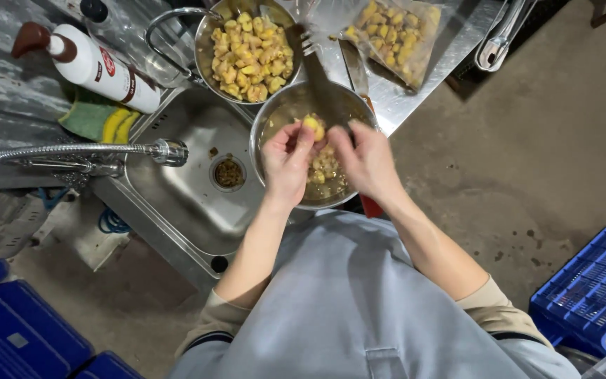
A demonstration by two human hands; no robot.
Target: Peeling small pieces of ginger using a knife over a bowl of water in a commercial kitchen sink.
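L hand pinched a yellow piece over the steel bowl; R hand gripped the knife. Best w/ shallow cuts, scraps dropping into bowl.

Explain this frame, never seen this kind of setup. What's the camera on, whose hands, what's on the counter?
There is no machine: a person wears one camera on the head, looking down at their own two bare hands. The left hand pinches a small yellow piece with its fingers; the right hand is beside it, its hold unclear. Both are over a metal bowl of similar pieces. Behind are a colander heaped with yellow pieces and a clear bag with more. To one side are a steel sink, a faucet, a sponge and a white bottle.
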